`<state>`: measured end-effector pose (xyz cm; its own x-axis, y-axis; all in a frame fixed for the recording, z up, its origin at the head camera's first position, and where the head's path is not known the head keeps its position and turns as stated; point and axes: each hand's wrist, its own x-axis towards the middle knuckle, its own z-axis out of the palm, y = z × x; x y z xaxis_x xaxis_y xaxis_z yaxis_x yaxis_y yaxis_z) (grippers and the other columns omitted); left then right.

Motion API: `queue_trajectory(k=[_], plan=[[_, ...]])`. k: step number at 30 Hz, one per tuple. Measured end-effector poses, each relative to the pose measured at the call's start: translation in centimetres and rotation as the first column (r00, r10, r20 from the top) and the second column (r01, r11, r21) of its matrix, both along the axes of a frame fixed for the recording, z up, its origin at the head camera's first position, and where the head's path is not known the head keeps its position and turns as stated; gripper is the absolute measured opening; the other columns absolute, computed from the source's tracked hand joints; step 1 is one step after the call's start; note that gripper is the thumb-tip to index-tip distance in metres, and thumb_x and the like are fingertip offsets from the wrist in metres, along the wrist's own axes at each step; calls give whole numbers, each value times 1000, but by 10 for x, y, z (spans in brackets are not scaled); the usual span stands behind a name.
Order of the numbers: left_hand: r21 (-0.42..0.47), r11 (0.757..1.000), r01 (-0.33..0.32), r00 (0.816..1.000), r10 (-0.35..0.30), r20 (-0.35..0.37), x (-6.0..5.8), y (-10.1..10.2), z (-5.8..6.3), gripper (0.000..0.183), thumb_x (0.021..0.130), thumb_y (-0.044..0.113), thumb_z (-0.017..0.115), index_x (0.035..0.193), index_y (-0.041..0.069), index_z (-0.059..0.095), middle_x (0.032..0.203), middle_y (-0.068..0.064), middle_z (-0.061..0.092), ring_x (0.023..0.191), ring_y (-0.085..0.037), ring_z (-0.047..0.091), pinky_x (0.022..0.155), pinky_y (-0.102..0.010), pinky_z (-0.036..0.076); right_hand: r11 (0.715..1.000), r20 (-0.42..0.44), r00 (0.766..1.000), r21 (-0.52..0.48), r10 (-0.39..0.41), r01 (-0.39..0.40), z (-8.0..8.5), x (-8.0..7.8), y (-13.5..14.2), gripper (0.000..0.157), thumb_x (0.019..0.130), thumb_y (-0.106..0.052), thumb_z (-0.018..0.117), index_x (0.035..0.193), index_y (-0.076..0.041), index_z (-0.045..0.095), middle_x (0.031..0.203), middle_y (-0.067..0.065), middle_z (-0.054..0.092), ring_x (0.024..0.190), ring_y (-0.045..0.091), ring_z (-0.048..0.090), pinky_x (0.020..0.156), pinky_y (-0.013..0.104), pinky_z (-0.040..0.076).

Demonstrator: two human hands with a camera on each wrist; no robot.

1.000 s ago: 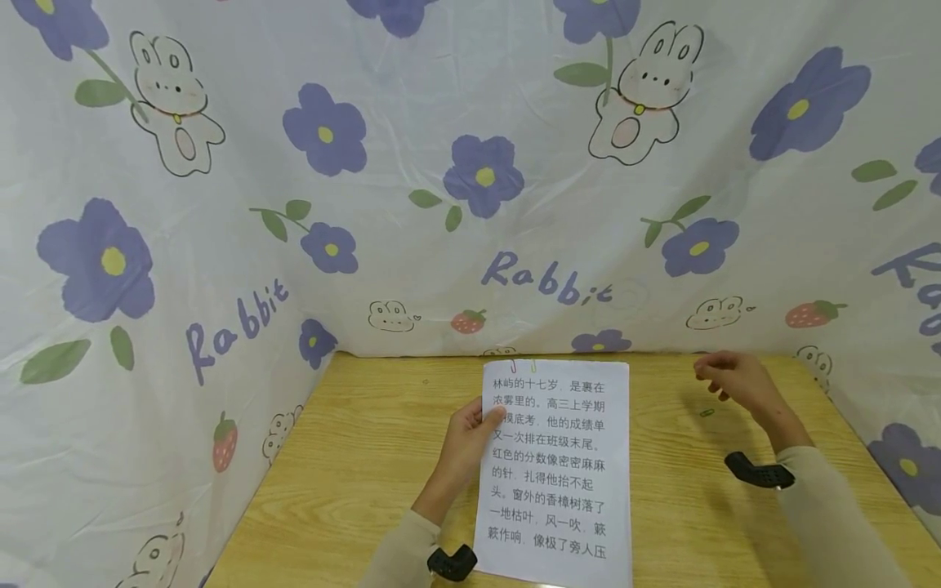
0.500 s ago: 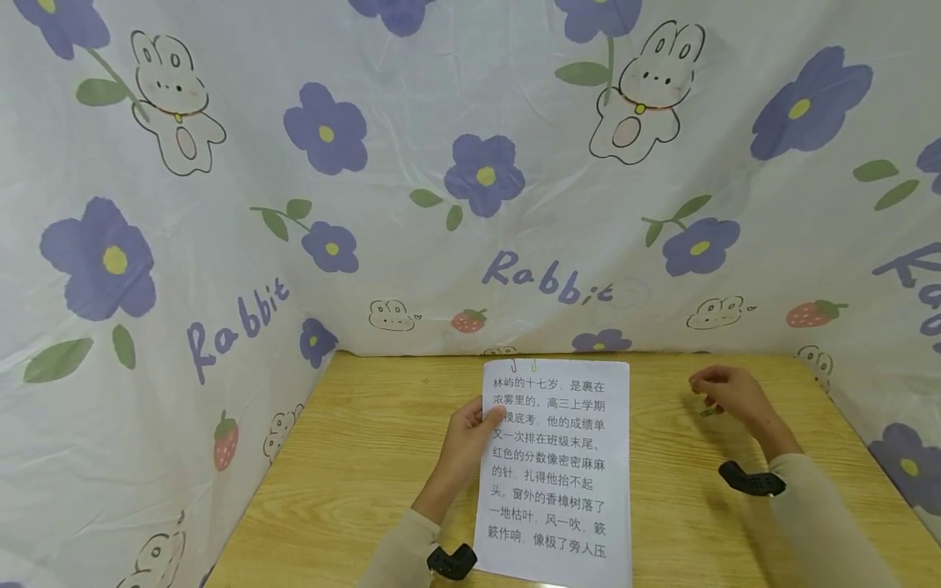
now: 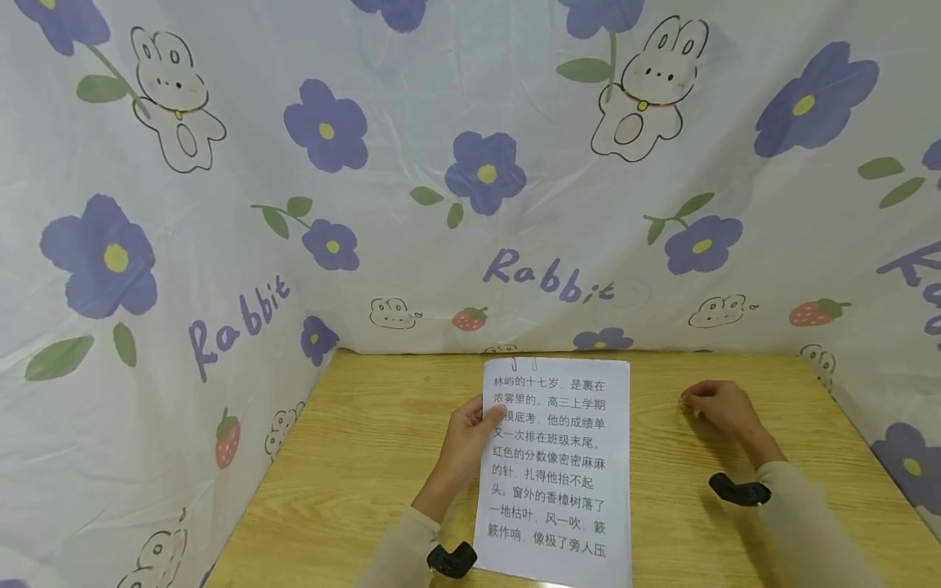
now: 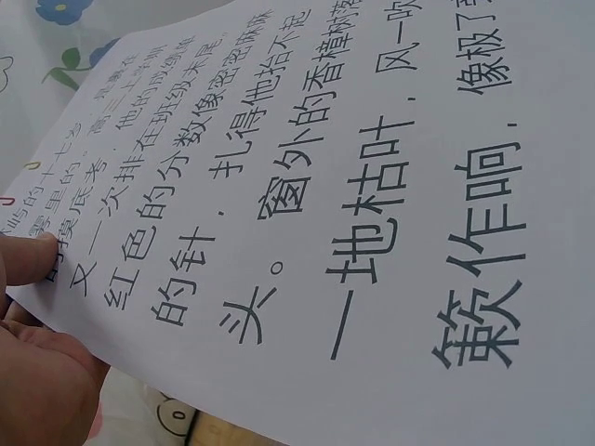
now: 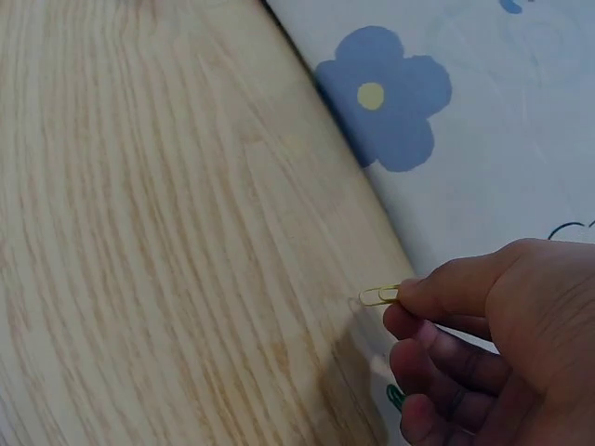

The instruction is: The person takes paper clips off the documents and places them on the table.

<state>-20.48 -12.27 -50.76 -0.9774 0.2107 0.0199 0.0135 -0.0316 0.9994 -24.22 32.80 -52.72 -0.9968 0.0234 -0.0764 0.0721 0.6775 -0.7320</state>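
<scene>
My left hand (image 3: 461, 437) grips a printed sheet of paper (image 3: 556, 490) by its left edge, thumb in front and fingers behind. The sheet is tilted up, facing me. At its top edge sit a red paper clip (image 3: 514, 365) and a yellow-green paper clip (image 3: 534, 364), side by side toward the left corner. To the right of the sheet, my right hand (image 3: 728, 411) pinches a yellow paper clip (image 5: 376, 296) between thumb and index finger, its looped end sticking out. A green paper clip (image 5: 396, 398) shows partly behind the curled fingers in the right wrist view.
A wood-grain table (image 3: 353, 457) lies beneath both hands. Its back and sides are bounded by a white cloth (image 3: 412, 269) printed with rabbits, flowers and strawberries. Each wrist wears a black band (image 3: 738, 490).
My right hand has moved left and closer to me with the yellow paper clip. The green paper clip on the table is now hidden by it in the head view. The left hand stays put.
</scene>
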Motion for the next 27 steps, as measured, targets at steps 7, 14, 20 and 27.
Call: queue_trajectory(k=[7,14,20,27], plan=[[4,1000,-14,1000,14,11,2,0,1,32,108,29,66,132,9,70,101,-12,80,78,-19,79,67,-32,67,998,-45,999,68,5,-2,-3,1,-6,27,105,-16,65,113,7,75,103,22,77,77,15,67,63,29,53],[-5,1000,-17,1000,17,-1,1,1,2,32,108,30,66,132,10,71,102,-12,80,79,-19,80,67,-33,67,997,-47,999,77,2,1,-8,1,-7,27,105,-16,64,115,8,74,102,23,77,77,16,66,63,30,54],[-13,1000,-25,1000,25,0,2,1,3,31,108,29,65,131,8,71,101,-11,81,78,-19,80,66,-32,67,997,-54,999,72,1,3,-12,1,-7,28,105,-17,65,116,7,73,101,21,77,76,16,66,60,30,53],[-8,1000,-25,1000,26,10,2,1,3,31,108,28,65,132,8,70,102,-11,81,79,-19,80,66,-31,66,998,-66,998,69,0,5,-9,3,-7,29,106,-19,64,116,7,73,104,24,76,77,17,67,62,31,54]])
